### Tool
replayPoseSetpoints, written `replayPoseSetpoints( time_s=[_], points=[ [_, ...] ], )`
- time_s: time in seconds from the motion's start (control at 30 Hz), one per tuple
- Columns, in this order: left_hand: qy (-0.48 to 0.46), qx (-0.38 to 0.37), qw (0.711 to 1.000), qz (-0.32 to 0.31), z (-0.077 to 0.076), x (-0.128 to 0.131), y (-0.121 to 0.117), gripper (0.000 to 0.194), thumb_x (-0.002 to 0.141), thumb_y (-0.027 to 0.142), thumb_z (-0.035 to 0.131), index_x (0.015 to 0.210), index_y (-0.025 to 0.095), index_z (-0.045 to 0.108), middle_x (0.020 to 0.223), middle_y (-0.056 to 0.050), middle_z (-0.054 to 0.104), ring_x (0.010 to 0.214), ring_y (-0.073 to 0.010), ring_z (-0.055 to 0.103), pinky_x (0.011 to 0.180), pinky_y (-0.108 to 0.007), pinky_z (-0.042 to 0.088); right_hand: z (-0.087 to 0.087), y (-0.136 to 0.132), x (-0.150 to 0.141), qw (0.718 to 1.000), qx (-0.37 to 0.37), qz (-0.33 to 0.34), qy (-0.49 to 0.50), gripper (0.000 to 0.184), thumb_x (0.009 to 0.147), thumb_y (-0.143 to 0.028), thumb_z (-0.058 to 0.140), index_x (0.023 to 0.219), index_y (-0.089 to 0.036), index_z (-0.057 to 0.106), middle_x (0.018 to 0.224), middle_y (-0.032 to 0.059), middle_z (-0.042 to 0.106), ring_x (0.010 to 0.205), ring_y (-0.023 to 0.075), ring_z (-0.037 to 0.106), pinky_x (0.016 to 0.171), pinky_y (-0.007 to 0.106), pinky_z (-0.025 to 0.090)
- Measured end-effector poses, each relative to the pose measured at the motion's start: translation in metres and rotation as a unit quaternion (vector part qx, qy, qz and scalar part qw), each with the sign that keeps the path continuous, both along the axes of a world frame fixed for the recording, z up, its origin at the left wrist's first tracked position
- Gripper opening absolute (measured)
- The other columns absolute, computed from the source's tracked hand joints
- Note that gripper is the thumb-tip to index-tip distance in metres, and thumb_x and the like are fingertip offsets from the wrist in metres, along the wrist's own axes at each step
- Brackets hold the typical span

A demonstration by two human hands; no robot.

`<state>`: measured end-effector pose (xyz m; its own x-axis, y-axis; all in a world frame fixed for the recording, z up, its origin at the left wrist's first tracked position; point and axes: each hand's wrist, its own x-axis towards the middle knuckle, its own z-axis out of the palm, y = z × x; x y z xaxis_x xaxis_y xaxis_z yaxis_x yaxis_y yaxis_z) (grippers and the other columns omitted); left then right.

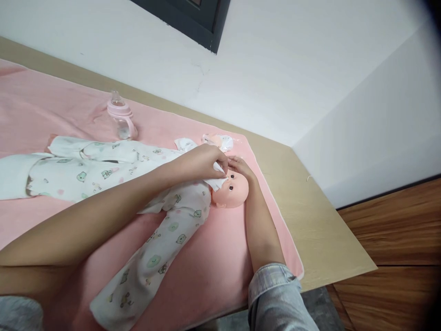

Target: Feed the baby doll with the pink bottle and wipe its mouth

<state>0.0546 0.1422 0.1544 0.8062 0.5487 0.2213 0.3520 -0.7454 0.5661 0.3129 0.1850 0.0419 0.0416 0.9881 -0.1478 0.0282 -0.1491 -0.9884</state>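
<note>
A baby doll (pixel 237 196) lies on its back, its head at the right and its body stretching left, in white clothing (pixel 175 216) printed with green and pink figures. My left hand (pixel 204 162) is closed, pinching a small white tissue (pixel 217 183) between thumb and fingers against the lower part of the doll's face. Around the crown and far side of the head rests my right hand (pixel 244 168), its fingers stretched out and touching the head. My left hand partly hides the doll's mouth and neck.
The doll lies on a pink blanket (pixel 220 248) over a wooden tabletop (pixel 292 193). A pink-topped baby bottle (pixel 121 120) stands beyond the doll's body. Near the far edge is a clear plastic packet (pixel 225 141). White walls (pixel 262 82) border the table behind.
</note>
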Motion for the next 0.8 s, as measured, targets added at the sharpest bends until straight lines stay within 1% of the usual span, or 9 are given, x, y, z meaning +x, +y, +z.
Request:
replayPoseSetpoints(
  time_s=[0.13, 0.23, 0.33, 0.47, 0.6, 0.67, 0.8],
  points=[
    [-0.006, -0.005, 1.0, 0.015, 0.0, 0.001, 0.001, 0.014, 0.078, 0.019, 0.064, 0.082, 0.02, 0.077, 0.09, 0.002, 0.076, 0.084, -0.0189, 0.068, 0.069, -0.026, 0.044, -0.001, 0.001, 0.001, 1.0, 0.001, -0.001, 0.007, 0.012, 0.08, -0.02, 0.076, 0.092, -0.019, 0.074, 0.097, 0.0036, 0.077, 0.099, 0.0181, 0.07, 0.115, 0.039, 0.048],
    [-0.014, -0.01, 0.999, 0.033, 0.0, 0.002, 0.001, 0.013, 0.077, 0.018, 0.064, 0.08, 0.02, 0.077, 0.089, 0.002, 0.076, 0.086, -0.0196, 0.068, 0.072, -0.026, 0.044, -0.002, 0.001, 0.001, 1.0, 0.002, 0.005, 0.013, 0.013, 0.08, -0.021, 0.076, 0.093, -0.019, 0.073, 0.099, 0.0033, 0.077, 0.101, 0.0177, 0.07, 0.115, 0.038, 0.048],
    [-0.004, -0.012, 0.999, 0.048, 0.0, 0.004, 0.0, 0.014, 0.077, 0.017, 0.064, 0.081, 0.02, 0.077, 0.088, 0.002, 0.076, 0.087, -0.0205, 0.068, 0.071, -0.027, 0.043, -0.001, 0.002, 0.001, 1.0, -0.002, 0.009, 0.009, 0.015, 0.08, -0.022, 0.077, 0.093, -0.018, 0.073, 0.099, 0.0037, 0.077, 0.101, 0.0168, 0.07, 0.114, 0.037, 0.048],
    [0.0, -0.012, 0.999, 0.053, 0.0, 0.005, 0.001, 0.014, 0.077, 0.018, 0.064, 0.082, 0.019, 0.077, 0.088, 0.001, 0.076, 0.088, -0.0209, 0.068, 0.071, -0.027, 0.043, -0.003, 0.002, 0.001, 1.0, -0.001, 0.002, 0.021, 0.015, 0.08, -0.02, 0.077, 0.094, -0.018, 0.072, 0.098, 0.0038, 0.077, 0.098, 0.0162, 0.07, 0.113, 0.036, 0.049],
    [-0.004, -0.015, 0.998, 0.054, 0.005, -0.002, 0.004, 0.013, 0.078, 0.023, 0.066, 0.083, 0.02, 0.078, 0.092, 0.002, 0.077, 0.087, -0.0196, 0.068, 0.073, -0.026, 0.043, -0.003, 0.001, 0.001, 1.0, -0.001, -0.004, 0.023, 0.01, 0.082, -0.019, 0.074, 0.092, -0.018, 0.072, 0.094, 0.004, 0.076, 0.095, 0.0162, 0.07, 0.113, 0.037, 0.049],
    [0.011, -0.018, 0.999, 0.044, 0.008, -0.007, 0.007, 0.013, 0.077, 0.025, 0.068, 0.083, 0.021, 0.079, 0.092, 0.002, 0.077, 0.086, -0.0196, 0.068, 0.073, -0.026, 0.043, -0.002, 0.001, 0.0, 1.0, -0.001, -0.008, 0.018, 0.007, 0.084, -0.019, 0.073, 0.091, -0.018, 0.073, 0.093, 0.0041, 0.076, 0.094, 0.0158, 0.07, 0.113, 0.036, 0.05],
    [0.069, -0.038, 0.997, -0.022, 0.009, -0.014, 0.009, 0.015, 0.077, 0.026, 0.066, 0.083, 0.025, 0.08, 0.09, 0.004, 0.077, 0.081, -0.0179, 0.067, 0.069, -0.025, 0.042, -0.001, 0.0, 0.0, 1.0, 0.002, -0.015, 0.022, 0.009, 0.082, -0.019, 0.075, 0.09, -0.018, 0.072, 0.094, 0.0041, 0.076, 0.095, 0.0152, 0.07, 0.112, 0.036, 0.051]
  ],
)
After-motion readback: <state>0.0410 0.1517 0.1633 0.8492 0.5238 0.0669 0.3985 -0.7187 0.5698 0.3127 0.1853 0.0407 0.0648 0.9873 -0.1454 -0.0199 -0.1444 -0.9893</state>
